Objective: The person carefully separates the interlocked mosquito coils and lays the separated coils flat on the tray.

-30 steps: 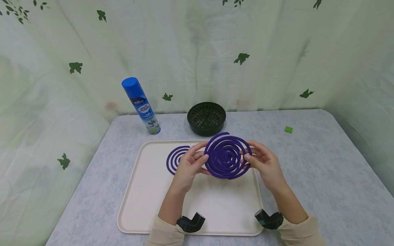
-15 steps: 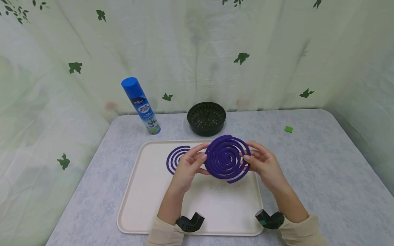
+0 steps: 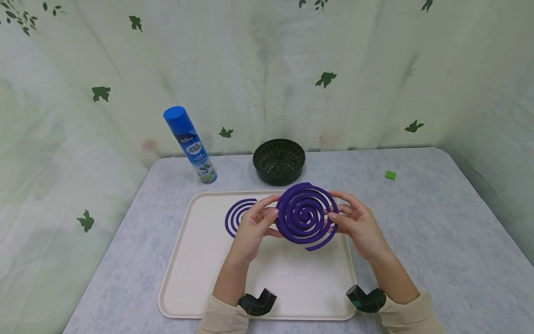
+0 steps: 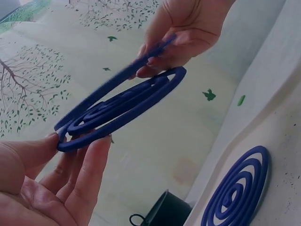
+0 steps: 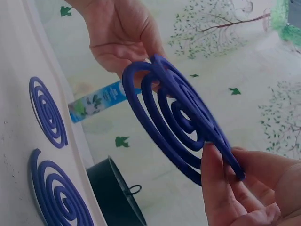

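Observation:
Two purple mosquito coils (image 3: 306, 216) are held upright above the tray, one against the other. My left hand (image 3: 254, 227) pinches their left edge between thumb and fingers. On the right edge, my right hand (image 3: 354, 225) grips with thumb in front and fingers behind. Both wrist views show the coils spread slightly apart, an upper coil (image 4: 113, 84) tilting away from a lower coil (image 4: 127, 120). Another coil (image 3: 227, 220) lies on the tray, partly covered by my left hand. The right wrist view shows a further coil (image 5: 61, 202) lying there, hidden in the head view.
A cream tray (image 3: 200, 278) with small dark crumbs lies on the grey table (image 3: 438, 241). Behind it stand a round black coil holder (image 3: 278, 176) with a slotted inside and a blue spray can (image 3: 192, 146). A small green piece (image 3: 390, 175) lies at the back right.
The held coils have shifted against each other: the top end has dropped closer in, and a loose end now sticks out below. Gaps between their rings look wider near the centre. Both hands stay nearly in place.

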A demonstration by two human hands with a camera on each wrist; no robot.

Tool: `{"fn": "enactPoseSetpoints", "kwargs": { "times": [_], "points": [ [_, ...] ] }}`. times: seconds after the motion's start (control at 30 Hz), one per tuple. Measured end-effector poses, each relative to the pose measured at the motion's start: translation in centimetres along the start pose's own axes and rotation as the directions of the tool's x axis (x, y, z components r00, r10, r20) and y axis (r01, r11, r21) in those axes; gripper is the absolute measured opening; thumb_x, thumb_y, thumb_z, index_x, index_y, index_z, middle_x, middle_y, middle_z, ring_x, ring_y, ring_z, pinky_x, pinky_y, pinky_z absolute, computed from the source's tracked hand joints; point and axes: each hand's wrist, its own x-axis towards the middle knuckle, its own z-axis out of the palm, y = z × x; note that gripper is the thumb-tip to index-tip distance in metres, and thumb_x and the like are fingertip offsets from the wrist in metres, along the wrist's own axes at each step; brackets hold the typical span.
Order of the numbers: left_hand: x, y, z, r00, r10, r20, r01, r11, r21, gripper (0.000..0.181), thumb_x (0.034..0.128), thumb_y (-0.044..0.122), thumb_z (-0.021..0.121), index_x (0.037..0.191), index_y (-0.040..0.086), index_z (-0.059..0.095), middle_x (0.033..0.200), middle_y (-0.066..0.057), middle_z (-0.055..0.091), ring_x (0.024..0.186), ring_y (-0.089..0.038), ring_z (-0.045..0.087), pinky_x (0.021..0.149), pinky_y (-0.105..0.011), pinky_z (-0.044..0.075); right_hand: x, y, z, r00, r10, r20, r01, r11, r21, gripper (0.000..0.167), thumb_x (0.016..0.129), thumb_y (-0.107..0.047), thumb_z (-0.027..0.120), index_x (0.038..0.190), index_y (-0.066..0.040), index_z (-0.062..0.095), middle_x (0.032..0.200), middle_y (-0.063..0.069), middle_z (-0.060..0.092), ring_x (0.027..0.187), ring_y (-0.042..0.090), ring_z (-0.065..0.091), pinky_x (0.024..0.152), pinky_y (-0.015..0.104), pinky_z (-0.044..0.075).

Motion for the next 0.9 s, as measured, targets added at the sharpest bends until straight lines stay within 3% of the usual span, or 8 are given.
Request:
{"fn": "enactPoseSetpoints", "kwargs": {
  "times": [0.2,0.5,0.7,0.9],
  "points": [
    [-0.3,0.5,0.0,0.998,-0.015,-0.053,0.017,0.999,0.036,0.035,0.0908,0.008,0.052,0.126,0.004,0.050,0.103,-0.018,0.062,0.083,-0.023,0.062,0.058,-0.038,0.054,-0.1,-0.1,-0.2,0.999,-0.027,0.047,0.028,0.999,-0.028,0.050,0.086,0.002,0.056,0.133,-0.004,0.040,0.095,0.010,0.060,0.078,0.018,0.063,0.067,0.039,0.053],
    [-0.5,1.1,-0.3,0.993,0.080,-0.084,-0.073,0.994,0.087,0.034,0.0916,0.012,0.051,0.125,0.007,0.052,0.102,-0.021,0.061,0.076,-0.023,0.062,0.057,-0.038,0.054,-0.7,-0.7,-0.3,0.998,-0.045,-0.053,0.043,0.998,-0.049,0.047,0.086,-0.002,0.058,0.131,-0.005,0.044,0.098,0.010,0.061,0.080,0.020,0.063,0.066,0.035,0.054],
    [-1.6,2.3,-2.2,0.977,0.134,-0.166,-0.108,0.981,0.160,0.032,0.0910,0.010,0.052,0.123,0.006,0.054,0.100,-0.026,0.060,0.074,-0.024,0.061,0.056,-0.037,0.054,-2.0,-1.3,-0.8,0.992,-0.090,-0.087,0.087,0.995,-0.044,0.047,0.087,0.001,0.056,0.132,-0.003,0.042,0.099,0.009,0.061,0.081,0.020,0.064,0.066,0.033,0.054],
    [-3.8,3.2,-5.0,0.960,0.130,-0.249,-0.067,0.967,0.246,0.033,0.0909,0.009,0.052,0.123,0.005,0.054,0.097,-0.024,0.061,0.076,-0.024,0.063,0.055,-0.039,0.054,-3.6,-1.2,-1.3,0.989,-0.051,-0.142,0.036,0.993,-0.111,0.047,0.087,0.000,0.055,0.132,-0.003,0.041,0.101,0.010,0.061,0.083,0.021,0.063,0.067,0.034,0.053]
  ]
}}
